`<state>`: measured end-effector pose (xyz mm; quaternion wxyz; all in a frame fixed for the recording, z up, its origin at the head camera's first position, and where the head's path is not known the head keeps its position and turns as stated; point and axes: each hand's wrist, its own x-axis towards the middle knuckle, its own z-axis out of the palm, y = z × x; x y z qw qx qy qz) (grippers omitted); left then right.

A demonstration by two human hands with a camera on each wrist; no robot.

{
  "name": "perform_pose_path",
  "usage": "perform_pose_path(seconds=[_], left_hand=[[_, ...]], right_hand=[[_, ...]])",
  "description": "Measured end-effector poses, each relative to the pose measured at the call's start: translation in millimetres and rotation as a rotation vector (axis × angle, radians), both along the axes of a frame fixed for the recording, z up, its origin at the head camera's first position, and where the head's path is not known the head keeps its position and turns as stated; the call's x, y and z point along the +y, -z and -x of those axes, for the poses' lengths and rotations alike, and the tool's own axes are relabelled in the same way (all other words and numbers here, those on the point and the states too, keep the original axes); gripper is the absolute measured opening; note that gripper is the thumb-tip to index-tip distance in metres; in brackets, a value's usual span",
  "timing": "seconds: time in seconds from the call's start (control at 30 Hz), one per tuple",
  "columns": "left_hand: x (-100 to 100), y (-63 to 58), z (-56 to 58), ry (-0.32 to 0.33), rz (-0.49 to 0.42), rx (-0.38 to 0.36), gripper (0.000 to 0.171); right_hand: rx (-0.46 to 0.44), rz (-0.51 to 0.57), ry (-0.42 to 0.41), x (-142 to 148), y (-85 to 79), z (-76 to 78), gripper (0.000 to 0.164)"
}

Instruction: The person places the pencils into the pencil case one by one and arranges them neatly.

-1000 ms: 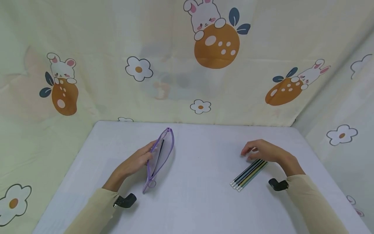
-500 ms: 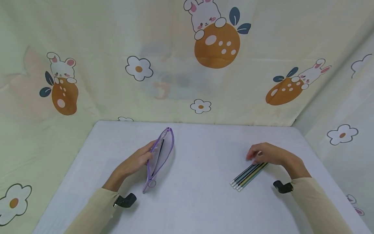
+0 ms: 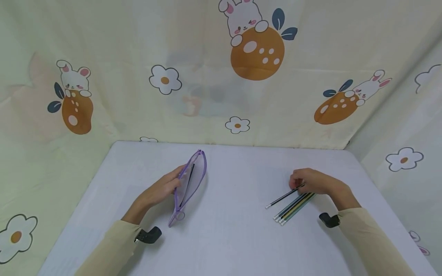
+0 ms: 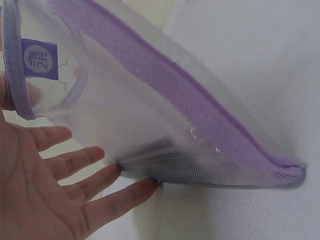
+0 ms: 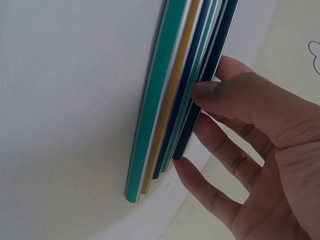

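My left hand (image 3: 162,189) holds a mesh pencil pouch (image 3: 198,180) with purple edging, its mouth spread apart. A dark pencil (image 3: 189,180) lies inside it. In the left wrist view, a purple label (image 4: 40,59) shows on the pouch, with the thumb at its rim and the fingertips against the mesh. On the right, my right hand (image 3: 315,181) pinches a dark pencil (image 3: 283,199), whose white eraser end points left. Just beside it, several pencils (image 3: 295,209) in green, yellow and navy lie side by side on the table. The right wrist view shows thumb and fingers on the dark pencil (image 5: 215,55).
A white-covered table (image 3: 231,237) extends between the hands. Behind it hangs a cream curtain (image 3: 197,46) printed with rabbits and flowers, and more curtain closes off both sides. Each wrist carries a small black camera (image 3: 148,235).
My right hand reached down to the pencils, then drew one dark pencil to the left, apart from the others. The left hand and pouch have stayed put.
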<state>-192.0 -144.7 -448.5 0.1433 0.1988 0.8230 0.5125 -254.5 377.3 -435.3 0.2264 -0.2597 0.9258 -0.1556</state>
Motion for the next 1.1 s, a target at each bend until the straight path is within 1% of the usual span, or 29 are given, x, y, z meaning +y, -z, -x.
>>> perform_pose_path(seconds=[0.17, 0.3, 0.43, 0.63, 0.8, 1.1], left_hand=[[0, -0.4, -0.4, 0.001, -0.003, -0.005, 0.066], [1, 0.1, 0.0, -0.002, -0.003, -0.009, 0.066], [0, 0.3, 0.3, -0.005, -0.007, -0.008, 0.065], [0, 0.2, 0.6, -0.011, -0.007, -0.013, 0.065], [0, -0.3, 0.4, -0.012, -0.004, -0.023, 0.066], [0, 0.7, 0.8, -0.021, 0.008, -0.019, 0.066]], right_hand=[[0.008, -0.053, -0.013, -4, -0.2, 1.5, 0.028], [0.046, -0.04, -0.044, -4, 0.9, 2.8, 0.032], [0.116, -0.026, -0.074, -6, -1.7, 1.8, 0.033], [0.245, -0.04, -0.097, -15, -7.4, 3.6, 0.031], [0.316, -0.038, -0.11, -32, -16.4, 7.0, 0.029], [0.39, -0.013, -0.1, -70, -39.9, 13.2, 0.027]])
